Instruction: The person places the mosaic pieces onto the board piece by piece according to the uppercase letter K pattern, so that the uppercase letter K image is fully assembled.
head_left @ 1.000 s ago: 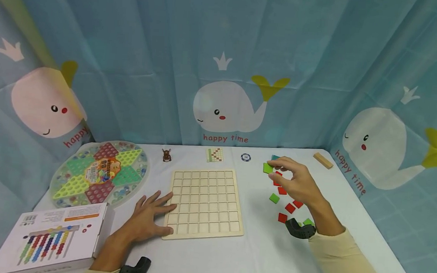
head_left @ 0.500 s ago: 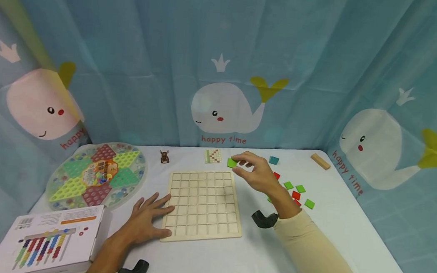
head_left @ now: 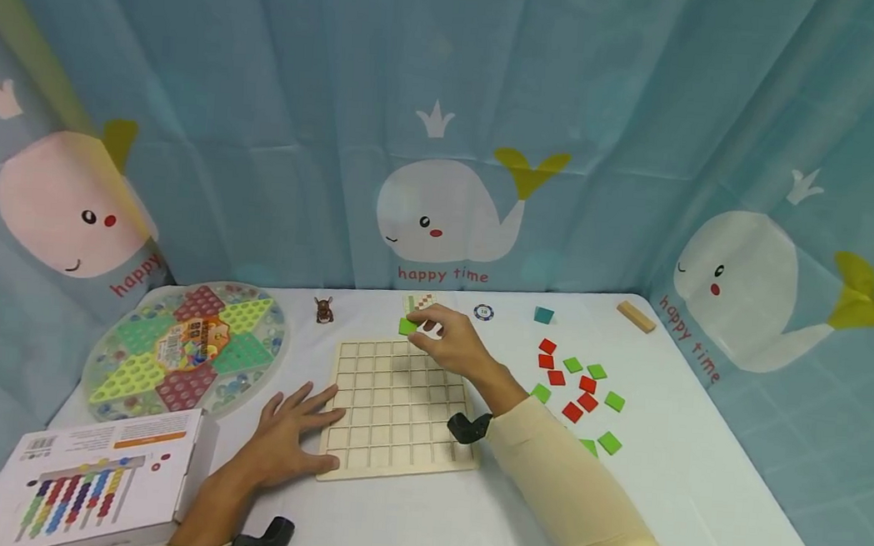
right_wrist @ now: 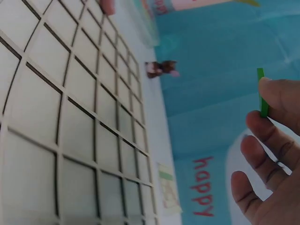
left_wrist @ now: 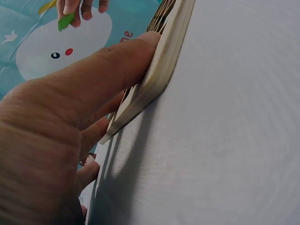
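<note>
A wooden grid board (head_left: 379, 416) with rows of bare square cells lies on the white table. Spread fingers of my left hand (head_left: 286, 439) rest on its left edge; the left wrist view shows the thumb (left_wrist: 126, 58) on the board's rim. Over the board's far edge, my right hand (head_left: 454, 342) pinches a green square tile (head_left: 407, 326) between thumb and finger. The right wrist view shows that tile (right_wrist: 262, 93) edge-on, raised clear of the board. Loose red tiles (head_left: 572, 412) and green tiles (head_left: 614, 402) lie scattered right of the board.
A pattern card (head_left: 418, 302), partly covered by the right hand, lies beyond the board. A poker chip (head_left: 483, 312), teal block (head_left: 543, 315) and wooden block (head_left: 635, 316) line the back. Left are a brown figurine (head_left: 324, 310), round game board (head_left: 130, 371) and white box (head_left: 104, 486).
My right hand has carried the green tile leftward from above the loose tiles to over the board's far edge. My left hand stays on the board's left edge.
</note>
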Motion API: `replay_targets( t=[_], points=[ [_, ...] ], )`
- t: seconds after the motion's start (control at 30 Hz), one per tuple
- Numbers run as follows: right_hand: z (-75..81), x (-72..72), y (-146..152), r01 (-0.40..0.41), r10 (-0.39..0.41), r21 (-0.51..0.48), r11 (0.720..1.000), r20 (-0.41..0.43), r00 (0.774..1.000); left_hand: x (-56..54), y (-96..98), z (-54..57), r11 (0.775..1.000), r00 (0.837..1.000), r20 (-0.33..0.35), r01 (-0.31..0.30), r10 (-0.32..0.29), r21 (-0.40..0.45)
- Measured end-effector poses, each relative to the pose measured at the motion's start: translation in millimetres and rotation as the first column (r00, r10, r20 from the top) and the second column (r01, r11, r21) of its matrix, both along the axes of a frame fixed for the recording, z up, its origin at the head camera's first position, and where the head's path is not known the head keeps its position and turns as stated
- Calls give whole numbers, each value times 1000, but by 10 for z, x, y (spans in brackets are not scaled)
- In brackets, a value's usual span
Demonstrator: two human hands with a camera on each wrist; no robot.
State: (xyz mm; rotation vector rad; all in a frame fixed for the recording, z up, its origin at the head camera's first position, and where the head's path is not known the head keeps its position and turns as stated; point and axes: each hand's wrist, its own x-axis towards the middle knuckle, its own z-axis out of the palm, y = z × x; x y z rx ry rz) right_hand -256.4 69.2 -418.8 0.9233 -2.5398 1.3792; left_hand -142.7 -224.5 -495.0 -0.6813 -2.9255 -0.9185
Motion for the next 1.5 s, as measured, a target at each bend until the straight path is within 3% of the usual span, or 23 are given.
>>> replay_targets(
  t=[0.33,0.67,0.97,1.23,1.4,1.5],
  points=[
    [-203,-138,-418,-27,23,48,998,64,998,6,-37,56,1000,1000,14,-17,17,-26],
    [-419,-242,-671,33,-79,215,976,212,974,-11,15,9,1000,1000,-15,1,-1,0],
    [-480,-295,-714,48,-97,324,945,135,986,-39,50,52,1000,1000,-3,14,-14,-14],
    [-487,-313,-823,83,-137,454,887,87,987,-33,21,39,1000,1000,-12,16,-16,-11],
    [-366,-252,-757,40,-104,322,946,184,977,5,20,32,1000,1000,-2,5,-6,-13],
    [-192,-205,-663,24,-65,240,970,168,984,26,8,33,1000,1000,5,-7,7,-16]
  ],
)
